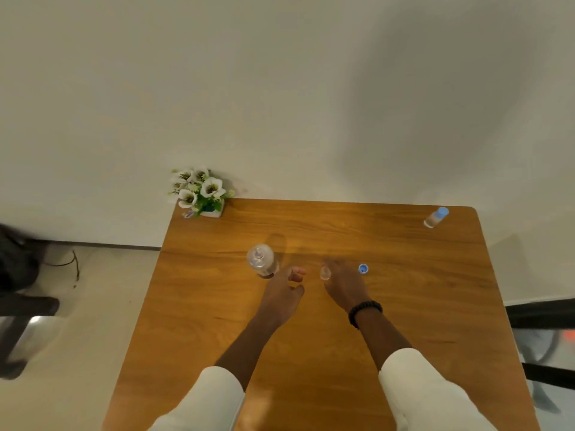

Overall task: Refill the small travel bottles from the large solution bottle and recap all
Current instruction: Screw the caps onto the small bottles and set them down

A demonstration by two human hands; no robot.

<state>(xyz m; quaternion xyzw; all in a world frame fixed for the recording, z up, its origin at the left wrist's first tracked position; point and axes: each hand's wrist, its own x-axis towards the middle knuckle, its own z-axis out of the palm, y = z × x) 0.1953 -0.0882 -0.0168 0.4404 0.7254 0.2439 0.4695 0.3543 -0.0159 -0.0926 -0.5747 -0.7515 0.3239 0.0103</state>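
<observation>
Travel bottle (325, 273): small, clear, uncapped, upright on the table (311, 353), steadied by the right hand (343, 283), fingers curled round its far side. Blue cap (363, 268) just beside that hand, on its right, loose on the wood. Left hand (284, 290) half open, holding nothing, fingertips just short of the large solution bottle (262, 260). Stands upright, long axis vertical, up and to the left of the left hand, clearly nearer it than the right; whether capped, cannot tell. Probably next: left-hand grasp round the body, then lift and tilt rightward over the small mouth. Second travel bottle (436, 217), blue-capped, well apart at the far right corner. Flower pot (202, 194) at the far left corner.
</observation>
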